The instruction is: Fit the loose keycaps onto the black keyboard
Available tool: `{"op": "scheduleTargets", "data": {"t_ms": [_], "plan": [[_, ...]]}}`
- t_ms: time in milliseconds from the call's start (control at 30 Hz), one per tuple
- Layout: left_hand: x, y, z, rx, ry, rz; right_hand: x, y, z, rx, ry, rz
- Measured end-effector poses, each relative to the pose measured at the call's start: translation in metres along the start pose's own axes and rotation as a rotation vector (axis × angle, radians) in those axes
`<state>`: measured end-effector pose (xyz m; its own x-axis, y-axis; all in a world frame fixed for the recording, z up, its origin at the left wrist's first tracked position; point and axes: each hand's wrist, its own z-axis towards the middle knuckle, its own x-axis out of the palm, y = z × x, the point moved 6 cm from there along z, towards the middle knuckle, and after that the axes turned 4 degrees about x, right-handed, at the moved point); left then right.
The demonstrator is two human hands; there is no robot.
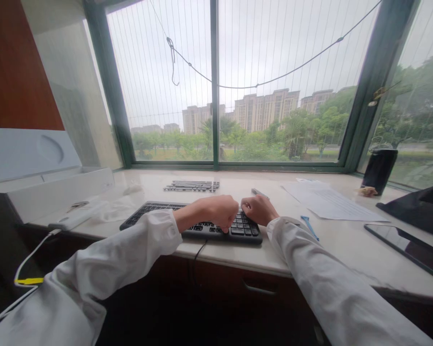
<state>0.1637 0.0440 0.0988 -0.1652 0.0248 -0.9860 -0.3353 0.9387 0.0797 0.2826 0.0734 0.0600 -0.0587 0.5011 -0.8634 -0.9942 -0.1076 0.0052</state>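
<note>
A black keyboard (245,231) lies near the front edge of the white counter, with key caps gone from part of its left and middle. Over its right-hand part my left hand (221,211) is closed, fingers curled downward and one fingertip low by the keyboard's front. What it holds, if anything, is hidden. My right hand (258,209) is also closed, its curled fingers at the back of the number pad, close beside the left; I cannot make out anything in it. Behind the keyboard, loose dark key caps (192,186) lie in rows.
Right of my hands are a grey stick-like item (260,193), a blue tool (310,228), paper sheets (333,202), a tablet (411,247) and a black cylinder (379,170). Left stand an open white box (61,187) and a white power strip (72,217). A cable (196,259) hangs off the front edge.
</note>
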Motion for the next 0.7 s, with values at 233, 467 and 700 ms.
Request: {"op": "scheduleTargets", "data": {"t_ms": [233, 467, 700], "plan": [[-0.004, -0.013, 0.015, -0.017, 0.077, 0.153, 0.002, -0.001, 0.000, 0.029, 0.072, 0.029], [-0.001, -0.017, 0.025, -0.018, 0.170, 0.151, 0.003, -0.002, -0.002, 0.037, 0.093, 0.071], [0.001, -0.006, 0.005, -0.074, 0.036, 0.034, 0.005, -0.004, -0.001, 0.057, 0.059, 0.075]]}}
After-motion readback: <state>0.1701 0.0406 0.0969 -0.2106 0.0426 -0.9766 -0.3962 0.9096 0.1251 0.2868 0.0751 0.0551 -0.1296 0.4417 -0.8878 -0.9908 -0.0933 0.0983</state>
